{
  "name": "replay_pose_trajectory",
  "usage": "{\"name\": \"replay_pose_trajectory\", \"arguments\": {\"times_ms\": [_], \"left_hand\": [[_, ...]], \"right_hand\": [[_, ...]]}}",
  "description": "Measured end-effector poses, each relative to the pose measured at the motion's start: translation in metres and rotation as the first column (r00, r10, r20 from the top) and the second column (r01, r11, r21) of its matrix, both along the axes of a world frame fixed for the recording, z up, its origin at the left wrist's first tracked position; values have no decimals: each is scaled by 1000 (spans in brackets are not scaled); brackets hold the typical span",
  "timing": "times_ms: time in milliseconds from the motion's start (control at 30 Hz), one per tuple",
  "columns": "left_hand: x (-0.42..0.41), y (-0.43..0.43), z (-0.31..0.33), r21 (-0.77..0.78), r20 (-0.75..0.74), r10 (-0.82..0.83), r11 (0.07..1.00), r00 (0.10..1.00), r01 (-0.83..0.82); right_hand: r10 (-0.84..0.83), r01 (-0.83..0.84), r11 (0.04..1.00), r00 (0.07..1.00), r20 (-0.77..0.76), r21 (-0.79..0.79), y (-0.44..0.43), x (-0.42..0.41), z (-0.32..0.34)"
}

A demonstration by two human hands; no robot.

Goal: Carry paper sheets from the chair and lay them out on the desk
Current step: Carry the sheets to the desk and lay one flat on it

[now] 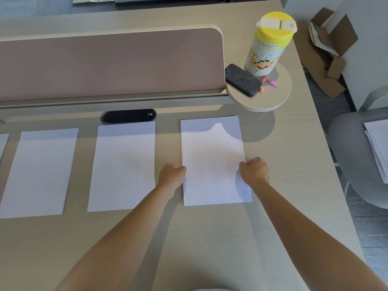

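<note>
Several white paper sheets lie in a row on the beige desk (210, 238). The rightmost sheet (212, 156) lies flat, and I hold it by both long edges. My left hand (173, 174) pinches its left edge with curled fingers. My right hand (255, 171) pinches its right edge the same way. To the left lie a second sheet (123, 164), a third sheet (42, 171) and the corner of another sheet (3, 143) at the frame's edge. A stack of more sheets (378, 143) rests on the grey chair (352, 156) at the right.
A brown divider panel (109, 64) runs along the desk's back. A black cable port (128, 116) sits in front of it. A round shelf (270, 99) carries a yellow-lidded canister (268, 45), a dark eraser (242, 79) and small coloured bits. Cardboard scraps (329, 49) lie on the floor.
</note>
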State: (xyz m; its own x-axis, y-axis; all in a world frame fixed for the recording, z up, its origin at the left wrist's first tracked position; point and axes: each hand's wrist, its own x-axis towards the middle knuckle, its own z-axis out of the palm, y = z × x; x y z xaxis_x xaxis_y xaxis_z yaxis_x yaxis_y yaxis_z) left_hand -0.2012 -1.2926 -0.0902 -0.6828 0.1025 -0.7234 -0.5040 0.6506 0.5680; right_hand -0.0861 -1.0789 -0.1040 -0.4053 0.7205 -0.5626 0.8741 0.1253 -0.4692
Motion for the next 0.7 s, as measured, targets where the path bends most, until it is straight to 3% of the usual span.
{"name": "replay_pose_trajectory", "arguments": {"times_ms": [100, 367, 700], "left_hand": [[5, -6, -5, -5, 78, 36, 999, 996, -35], [7, -5, -5, -4, 77, 74, 997, 994, -74], [11, -15, 15, -4, 78, -66, 998, 995, 66]], "right_hand": [[42, -42, 999, 999, 20, 3, -4, 5, -1], [82, -84, 996, 994, 77, 20, -6, -2, 6], [134, -136, 991, 988, 80, 16, 2, 3, 14]]}}
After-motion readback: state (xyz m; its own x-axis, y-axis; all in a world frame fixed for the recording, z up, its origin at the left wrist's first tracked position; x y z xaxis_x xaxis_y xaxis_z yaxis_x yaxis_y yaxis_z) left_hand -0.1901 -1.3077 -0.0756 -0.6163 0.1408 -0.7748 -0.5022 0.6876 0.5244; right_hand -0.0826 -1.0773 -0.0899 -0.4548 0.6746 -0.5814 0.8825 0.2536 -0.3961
